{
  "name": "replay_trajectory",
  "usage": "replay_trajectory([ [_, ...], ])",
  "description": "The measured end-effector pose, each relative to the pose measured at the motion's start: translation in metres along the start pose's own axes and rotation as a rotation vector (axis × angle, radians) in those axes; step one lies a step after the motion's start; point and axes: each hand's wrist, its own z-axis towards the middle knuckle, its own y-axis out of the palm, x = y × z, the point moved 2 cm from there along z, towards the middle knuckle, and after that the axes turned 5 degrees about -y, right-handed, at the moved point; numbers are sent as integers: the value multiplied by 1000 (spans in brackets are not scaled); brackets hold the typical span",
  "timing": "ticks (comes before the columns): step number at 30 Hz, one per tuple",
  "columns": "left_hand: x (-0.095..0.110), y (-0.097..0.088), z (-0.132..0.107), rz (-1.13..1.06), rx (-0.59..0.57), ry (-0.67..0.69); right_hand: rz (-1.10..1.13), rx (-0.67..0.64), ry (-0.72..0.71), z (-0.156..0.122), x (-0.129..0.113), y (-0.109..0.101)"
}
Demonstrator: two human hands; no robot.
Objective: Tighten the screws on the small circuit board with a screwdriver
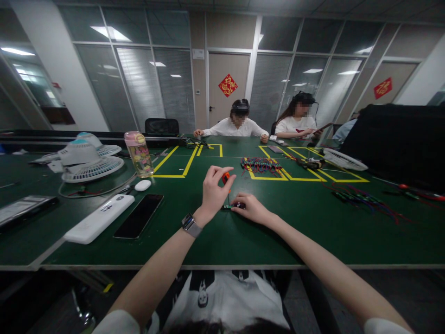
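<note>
My left hand (216, 185), with a watch on its wrist, has its thumb and fingers curled around the orange-and-black handle of a screwdriver (226, 176). The screwdriver stands upright, its thin shaft pointing down to a small green circuit board (227, 207) on the table. My right hand (249, 207) rests low on the tabletop and pinches the right end of that board, by a dark part at the fingertips. Fingers partly cover the board, and the exact spot where the tip meets it is too small to make out.
Bundles of wired boards (262, 166) lie beyond my hands, and more wired boards (358, 197) sit to the right. On the left are a black phone (139, 216), a white phone-shaped device (100, 218), a bottle (139, 155) and white fans (91, 160). Two people sit across the table.
</note>
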Motion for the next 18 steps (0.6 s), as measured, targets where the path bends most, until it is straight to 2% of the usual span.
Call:
replay_trajectory([
  [6, -1, 2, -1, -106, -75, 12, -6, -1, -5, 0, 0, -1],
  [14, 1, 2, -1, -28, -29, 37, 1, -2, 2, 0, 1, 1],
  [18, 0, 2, -2, -71, -72, 40, 0, 0, 4, 0, 1, 1],
])
